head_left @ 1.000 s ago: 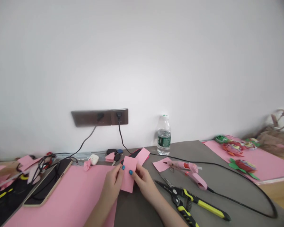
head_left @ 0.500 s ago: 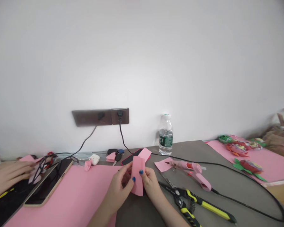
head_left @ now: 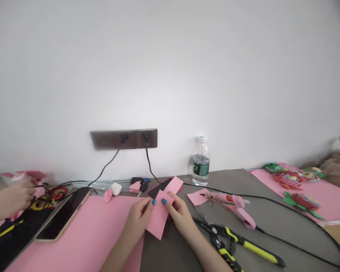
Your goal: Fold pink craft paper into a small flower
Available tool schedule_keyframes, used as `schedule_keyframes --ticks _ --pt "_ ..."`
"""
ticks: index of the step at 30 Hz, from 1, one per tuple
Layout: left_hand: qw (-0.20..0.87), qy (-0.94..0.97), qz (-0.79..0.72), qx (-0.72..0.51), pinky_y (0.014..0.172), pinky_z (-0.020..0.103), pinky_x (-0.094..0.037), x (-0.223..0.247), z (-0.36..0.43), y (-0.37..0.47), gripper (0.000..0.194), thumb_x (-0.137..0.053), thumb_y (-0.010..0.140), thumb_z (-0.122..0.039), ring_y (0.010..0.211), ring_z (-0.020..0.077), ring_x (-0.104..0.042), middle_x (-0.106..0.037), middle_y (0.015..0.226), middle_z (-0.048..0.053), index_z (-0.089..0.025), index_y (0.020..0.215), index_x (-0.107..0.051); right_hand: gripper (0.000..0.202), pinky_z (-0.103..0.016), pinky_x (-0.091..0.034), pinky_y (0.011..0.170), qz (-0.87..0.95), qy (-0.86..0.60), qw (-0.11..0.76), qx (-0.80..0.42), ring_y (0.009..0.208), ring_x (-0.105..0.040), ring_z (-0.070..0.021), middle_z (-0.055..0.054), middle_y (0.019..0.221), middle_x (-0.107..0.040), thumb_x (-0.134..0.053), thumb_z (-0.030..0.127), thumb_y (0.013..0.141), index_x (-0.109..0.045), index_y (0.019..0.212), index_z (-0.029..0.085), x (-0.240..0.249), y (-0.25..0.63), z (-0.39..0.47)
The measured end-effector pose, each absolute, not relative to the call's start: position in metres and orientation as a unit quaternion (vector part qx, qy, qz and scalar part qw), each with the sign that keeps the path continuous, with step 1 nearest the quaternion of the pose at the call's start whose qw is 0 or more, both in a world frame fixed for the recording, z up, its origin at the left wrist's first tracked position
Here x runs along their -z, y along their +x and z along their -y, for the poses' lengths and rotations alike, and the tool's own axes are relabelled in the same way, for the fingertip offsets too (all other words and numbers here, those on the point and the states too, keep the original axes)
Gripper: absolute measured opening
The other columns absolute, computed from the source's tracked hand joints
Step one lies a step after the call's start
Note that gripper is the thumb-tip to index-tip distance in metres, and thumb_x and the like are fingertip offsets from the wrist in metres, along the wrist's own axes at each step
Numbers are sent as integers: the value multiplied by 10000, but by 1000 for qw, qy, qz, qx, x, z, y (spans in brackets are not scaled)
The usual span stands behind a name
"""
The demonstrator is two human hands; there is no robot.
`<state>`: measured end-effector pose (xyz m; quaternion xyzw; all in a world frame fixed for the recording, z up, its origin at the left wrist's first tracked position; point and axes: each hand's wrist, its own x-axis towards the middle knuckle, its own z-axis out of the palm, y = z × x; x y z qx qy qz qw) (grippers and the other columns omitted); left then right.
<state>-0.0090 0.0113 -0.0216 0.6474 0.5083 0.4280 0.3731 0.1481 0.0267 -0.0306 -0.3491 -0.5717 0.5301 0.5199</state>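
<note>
Our left hand and right hand pinch the paper between them near its far end, over the counter, short of its back edge; the paper's long axis slants far-right to near-left.

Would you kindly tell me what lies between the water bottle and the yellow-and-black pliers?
The head view shows a black cord, a small pink paper and the front of the pink glue gun between the bottle and pliers.
</note>
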Motion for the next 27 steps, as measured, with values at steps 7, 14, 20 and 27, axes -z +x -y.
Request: schedule_keyframes --ticks 7,14,20,27 --pt "255 772 -505 -289 531 256 -272 4 -1 -16 257 -396 929 -275 554 162 -486 -516 597 -22 -215 722 -537 145 -295 -470 742 622 -356 510 -475 804 -608 -216 -37 788 -660 -641 326 799 -648 814 182 33 149 -27" --pt "236 749 -537 -309 631 265 -401 7 -4 -15 205 -395 933 -299 688 194 -621 -663 760 10 -236 874 -581 52 -278 -472 670 620 -369 540 -434 725 -598 -189 -29 751 -628 -591 240 783 -596 772 188 37 150 -26" --pt "181 761 -545 -301 685 287 -445 11 -2 -15 176 -489 883 -232 803 224 -664 -733 859 32 -254 870 -663 103 -256 -444 603 682 -401 493 -362 709 -591 -185 -40 765 -645 -550 137 778 -636 778 193 36 148 -20" --pt "206 737 -543 -347 683 268 -456 1 -3 -27 171 -503 884 -260 761 205 -648 -711 799 20 -239 828 -663 122 -288 -495 651 579 -397 574 -422 754 -603 -205 -49 779 -623 -636 278 772 -575 706 194 38 151 -25"
